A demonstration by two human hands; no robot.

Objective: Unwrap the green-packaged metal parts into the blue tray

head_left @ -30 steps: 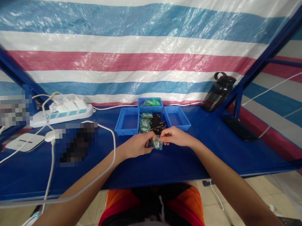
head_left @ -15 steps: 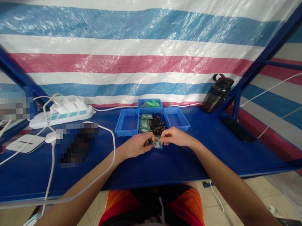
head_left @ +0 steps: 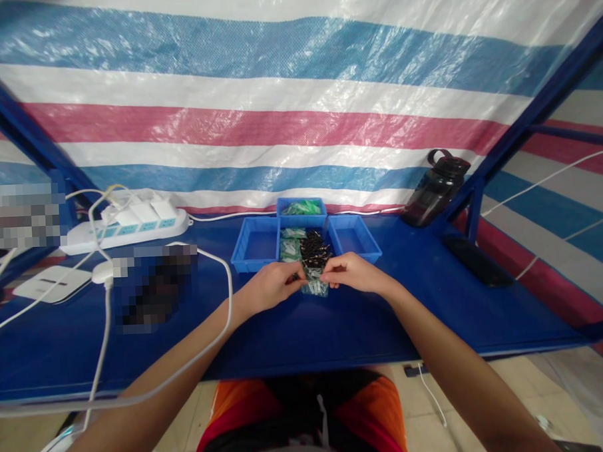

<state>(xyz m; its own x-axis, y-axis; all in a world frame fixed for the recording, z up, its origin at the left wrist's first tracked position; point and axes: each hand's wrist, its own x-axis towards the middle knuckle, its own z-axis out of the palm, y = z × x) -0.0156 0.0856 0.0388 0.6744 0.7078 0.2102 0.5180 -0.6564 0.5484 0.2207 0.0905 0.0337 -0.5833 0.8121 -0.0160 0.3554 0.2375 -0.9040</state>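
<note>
1. Hands meet at the middle of the blue surface (head_left: 336, 331): the left hand (head_left: 271, 287) and the right hand (head_left: 353, 274) each pinch one upper edge of a small clear packet (head_left: 315, 287), a narrow fingertip grip on both sides.
2. The packet hangs between the two hands, just in front of the middle tray (head_left: 305, 247), its lower edge at or just above the surface; I cannot tell whether it touches.
3. The middle tray holds green-tinted packets on its left and a heap of small black parts (head_left: 315, 244) on its right.
4. Blue trays flank it: left tray (head_left: 255, 245), right tray (head_left: 355, 238), and a rear tray (head_left: 299, 207) with green packets.
5. A white power strip (head_left: 124, 228) with plugs lies far left, its cable (head_left: 225, 302) crossing the left forearm.
6. A dark bottle (head_left: 434, 188) stands at the right rear, against the striped tarp (head_left: 296, 106).
</note>
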